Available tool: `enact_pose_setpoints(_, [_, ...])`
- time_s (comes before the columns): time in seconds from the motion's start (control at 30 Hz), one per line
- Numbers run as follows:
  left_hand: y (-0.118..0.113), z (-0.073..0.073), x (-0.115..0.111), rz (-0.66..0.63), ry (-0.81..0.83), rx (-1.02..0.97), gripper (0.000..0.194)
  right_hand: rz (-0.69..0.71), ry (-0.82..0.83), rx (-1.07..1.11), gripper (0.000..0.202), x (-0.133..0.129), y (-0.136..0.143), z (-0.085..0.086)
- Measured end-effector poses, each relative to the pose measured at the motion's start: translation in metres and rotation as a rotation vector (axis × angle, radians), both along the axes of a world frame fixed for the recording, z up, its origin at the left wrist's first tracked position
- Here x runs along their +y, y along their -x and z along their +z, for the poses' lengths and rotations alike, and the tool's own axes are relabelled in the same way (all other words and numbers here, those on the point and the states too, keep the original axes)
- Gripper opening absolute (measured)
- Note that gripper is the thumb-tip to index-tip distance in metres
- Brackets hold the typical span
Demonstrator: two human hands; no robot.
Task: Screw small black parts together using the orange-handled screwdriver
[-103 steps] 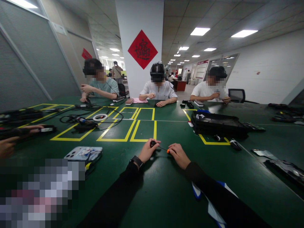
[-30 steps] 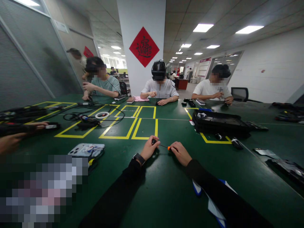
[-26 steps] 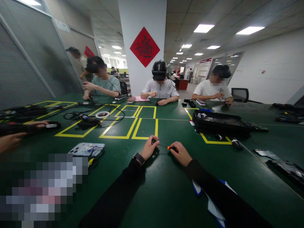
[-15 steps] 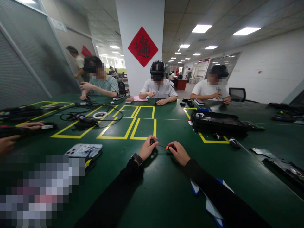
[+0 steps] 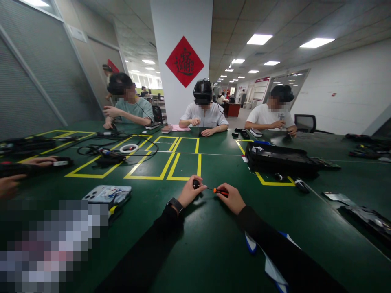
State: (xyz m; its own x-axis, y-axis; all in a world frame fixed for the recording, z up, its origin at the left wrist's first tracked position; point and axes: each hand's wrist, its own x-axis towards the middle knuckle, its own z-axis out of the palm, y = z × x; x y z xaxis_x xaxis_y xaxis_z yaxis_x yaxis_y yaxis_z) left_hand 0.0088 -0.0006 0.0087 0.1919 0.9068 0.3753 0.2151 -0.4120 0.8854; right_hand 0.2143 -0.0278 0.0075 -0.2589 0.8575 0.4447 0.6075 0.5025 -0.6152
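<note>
Near the middle of the green table (image 5: 195,252), my left hand (image 5: 190,193) is closed round a small black object (image 5: 196,184), with the thumb pressed against it. My right hand (image 5: 232,198) grips the orange and black handle of a screwdriver (image 5: 222,191). Its thin shaft points left and reaches the black object; the exact contact at the tip is too small to tell. Both hands are held just above the table top, wrists low, with a dark watch on the left wrist.
A phone (image 5: 106,193) lies on the left. Beyond it are cables and a white tape ring (image 5: 128,149). At right are a black case (image 5: 277,158), a computer mouse (image 5: 302,185) and parts. Three people sit opposite; another person's hand (image 5: 42,161) is at far left.
The right fingers have shifted on the screwdriver, and more of its handle shows. The left thumb has moved slightly over the black object. A person standing at the back left has moved behind a seated person.
</note>
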Motion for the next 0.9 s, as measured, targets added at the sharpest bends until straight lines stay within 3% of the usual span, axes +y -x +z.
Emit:
enact_pose_setpoints(0.37, [-0.0002,-0.0046,0.0032,-0.024,0.063,-0.061,0.022,-0.030,-0.037,-0.098,0.020,-0.0002,0.0021,0.0025])
enact_pose_setpoints(0.63, [-0.0002,-0.0042,0.0019,-0.006,0.072,-0.018,0.020,-0.084,-0.033,-0.101,0.011,-0.0019,-0.0009,0.0002])
enact_pose_setpoints(0.9, [-0.0009,-0.0066,0.0037,-0.049,0.152,-0.101,0.024,0.019,0.039,-0.033,0.018,-0.0022,0.0018,0.0008])
